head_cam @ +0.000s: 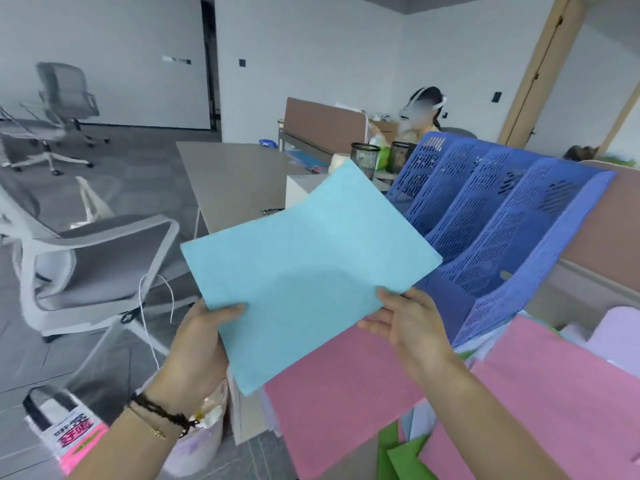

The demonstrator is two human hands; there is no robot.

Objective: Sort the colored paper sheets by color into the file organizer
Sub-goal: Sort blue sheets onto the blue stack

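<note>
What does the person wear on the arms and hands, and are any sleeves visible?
No sleeves show: both forearms are bare to the frame edge. The left hand has a dark braided cord bracelet on its wrist, and beside it a thin bracelet with a small gold-coloured charm. The right hand and its wrist carry nothing visible: no ring, watch or glove.

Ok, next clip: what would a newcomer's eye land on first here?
First, the light blue sheet held up mid-frame, the left hand gripping its near left edge and the right hand pinching its near right corner. Just behind and right stands the blue file organizer with perforated dividers. Pink sheets lie spread on the desk below.
</note>
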